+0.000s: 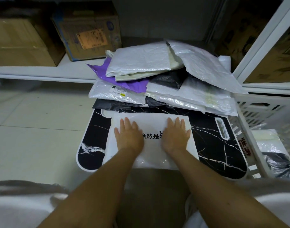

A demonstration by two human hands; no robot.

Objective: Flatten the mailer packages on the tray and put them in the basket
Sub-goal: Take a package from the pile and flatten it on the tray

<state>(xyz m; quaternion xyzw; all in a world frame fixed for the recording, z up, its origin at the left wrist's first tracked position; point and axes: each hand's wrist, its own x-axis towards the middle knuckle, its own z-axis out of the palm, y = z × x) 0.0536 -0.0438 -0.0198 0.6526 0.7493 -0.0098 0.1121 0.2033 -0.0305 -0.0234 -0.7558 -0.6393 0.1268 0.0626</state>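
We press our left hand (128, 136) and right hand (175, 135), fingers flat, on the white mailer (151, 148) lying crosswise on the tray (211, 145), piled mailers (157, 83) beyond, basket (249, 122) rightward.

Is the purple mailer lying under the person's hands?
No: the purple mailer lies in the pile at the tray's far end, while both hands press a white mailer.
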